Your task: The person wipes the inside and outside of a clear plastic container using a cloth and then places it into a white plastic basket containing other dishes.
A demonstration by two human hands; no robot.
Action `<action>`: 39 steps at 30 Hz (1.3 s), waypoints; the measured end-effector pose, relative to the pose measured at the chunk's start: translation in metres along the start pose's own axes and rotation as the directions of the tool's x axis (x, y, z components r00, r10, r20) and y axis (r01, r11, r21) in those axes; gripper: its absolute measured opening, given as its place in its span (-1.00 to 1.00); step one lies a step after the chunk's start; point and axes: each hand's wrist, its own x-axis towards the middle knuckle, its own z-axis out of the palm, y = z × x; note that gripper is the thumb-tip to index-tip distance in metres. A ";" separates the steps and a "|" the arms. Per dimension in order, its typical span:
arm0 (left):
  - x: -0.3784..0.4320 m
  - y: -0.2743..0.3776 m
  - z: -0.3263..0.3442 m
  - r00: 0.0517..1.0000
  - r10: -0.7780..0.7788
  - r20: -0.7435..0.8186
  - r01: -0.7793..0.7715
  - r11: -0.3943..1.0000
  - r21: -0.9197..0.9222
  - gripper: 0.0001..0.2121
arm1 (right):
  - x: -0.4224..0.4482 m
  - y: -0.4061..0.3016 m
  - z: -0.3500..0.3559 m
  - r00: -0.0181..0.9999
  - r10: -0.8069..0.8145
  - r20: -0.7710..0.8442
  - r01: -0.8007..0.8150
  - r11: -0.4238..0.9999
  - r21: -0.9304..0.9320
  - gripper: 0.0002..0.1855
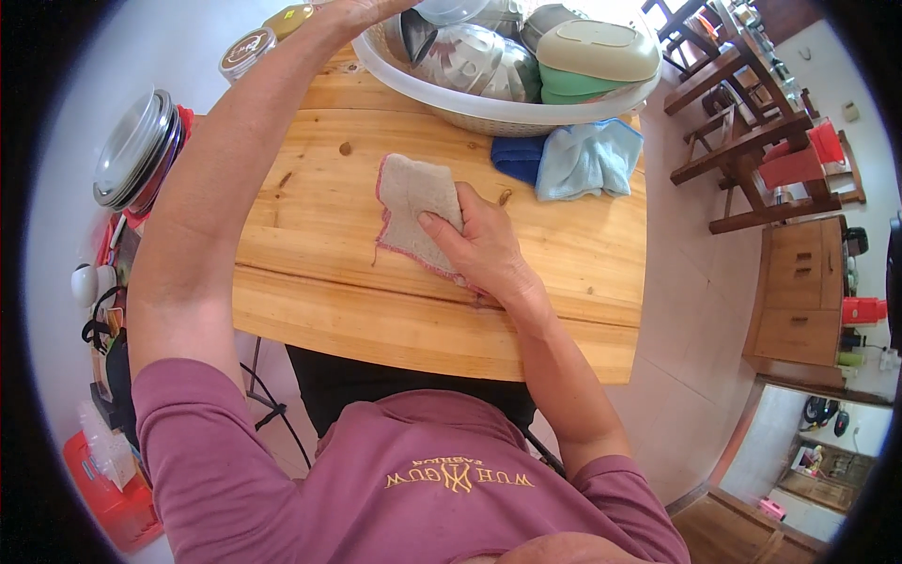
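Observation:
My right hand point(483, 243) grips a beige cloth point(419, 201) with a pink stitched edge, which lies half spread on the wooden table point(317, 282). My left arm reaches forward along the table's left side. At the top edge of the picture, my left hand point(366, 10) shows only in part beside the white plastic basket point(493, 113); its fingers are mostly cut off, so its hold cannot be made out. Metal bowls point(472, 60) and a green container with a cream lid point(595, 53) sit in the basket. A light blue cloth point(592, 158) and a dark blue cloth point(518, 156) lie before it.
Jars with lids point(246, 53) stand at the table's far left. Stacked lids or plates point(134, 155) are beyond the left edge. A red plastic crate point(116, 507) is at the lower left. Wooden furniture point(747, 134) and a wooden cabinet point(800, 282) stand to the right.

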 end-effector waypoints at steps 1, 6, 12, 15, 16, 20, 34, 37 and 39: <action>-0.005 0.003 -0.014 0.999 -0.030 0.025 0.029 0.999 0.026 -0.50 | 0.002 -0.005 0.005 1.000 -0.025 0.015 0.025 0.999 0.023 -0.61; -0.013 0.006 -0.007 0.976 -0.207 -0.073 0.212 0.975 0.066 -0.37 | 0.002 -0.006 0.005 0.999 -0.026 0.019 0.026 1.000 0.000 -0.61; -0.018 0.010 0.002 0.928 -0.363 -0.084 0.369 0.867 0.336 -0.25 | 0.001 -0.002 0.005 1.000 -0.025 0.003 0.025 1.000 0.016 -0.62; -0.027 -0.004 0.006 0.948 -0.279 -0.151 0.316 0.875 0.368 -0.25 | 0.002 -0.006 0.007 1.000 -0.011 0.013 0.011 1.000 0.023 -0.62; -0.029 -0.009 0.005 0.946 -0.286 -0.154 0.323 0.879 0.351 -0.25 | 0.003 -0.007 0.007 1.000 -0.021 0.012 0.021 1.000 0.017 -0.63; -0.040 -0.003 0.006 0.980 -0.101 -0.172 0.138 0.966 0.217 -0.40 | 0.002 0.006 0.011 0.999 0.038 0.002 -0.038 0.997 0.065 -0.63; -0.154 -0.010 -0.090 0.970 0.023 -0.240 0.060 0.941 0.334 -0.48 | 0.002 0.005 0.012 0.999 -0.005 -0.036 0.010 0.990 0.140 -0.63; -0.184 -0.044 -0.157 0.922 0.118 -0.368 0.146 0.776 0.613 -0.47 | 0.002 0.005 0.011 1.000 -0.017 -0.026 0.020 0.993 0.116 -0.62; -0.206 -0.089 -0.215 0.932 0.168 -0.321 0.177 0.565 0.806 -0.40 | 0.003 0.008 0.013 1.000 -0.026 -0.016 0.027 0.996 0.084 -0.61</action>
